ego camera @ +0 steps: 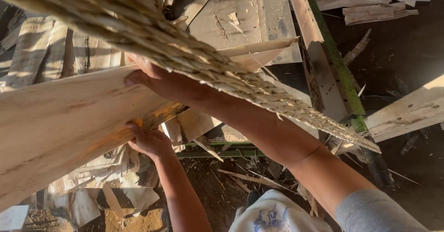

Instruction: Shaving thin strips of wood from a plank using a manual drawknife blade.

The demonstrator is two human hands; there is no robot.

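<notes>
Gripping wood sheet (60,121): left hand (150,142) clenched at 6 o'clock edge, right hand (143,74) fingers clamped on top at 12; best kept level.

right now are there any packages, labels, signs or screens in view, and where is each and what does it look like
None in view: no package, label, sign or screen.
What shows instead is a pale wood sheet held by the left hand and the right hand, a woven straw brim across the top, and wood offcuts at the upper right.

Left hand (149,142) and right hand (141,72) grip, arms outstretched.
</notes>
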